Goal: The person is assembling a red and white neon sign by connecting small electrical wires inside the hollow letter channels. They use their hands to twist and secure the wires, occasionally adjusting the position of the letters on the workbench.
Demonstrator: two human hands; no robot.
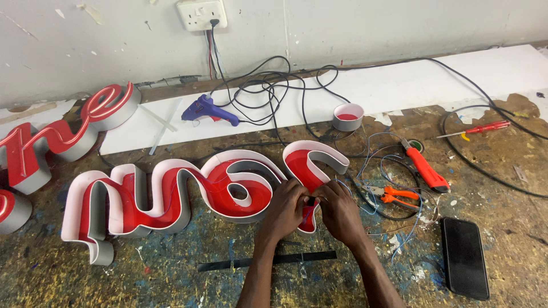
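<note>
Both hands meet at centre frame: the left hand [287, 206] and the right hand [338, 211] are curled nearly closed, fingertips pinching something small and dark, with thin blue wire [374, 171] running off beside them; what exactly they grip is too small to tell. They press on the lower right end of a channel-letter sign [188, 194], a white-walled, red-faced looping script shape lying open side up across the middle of the paint-spattered workbench [514, 251]. A black strip [268, 260] lies just below the wrists. Right of the hands sit orange pliers [394, 195], an orange utility knife [425, 168] and a dark phone [465, 258]. Further up are a tape roll [347, 116], a blue glue gun [209, 109], tangled black cables [274, 91] and a wall socket [201, 13]. Another red script sign [63, 134] at the left is cut off by the frame edge.
</note>
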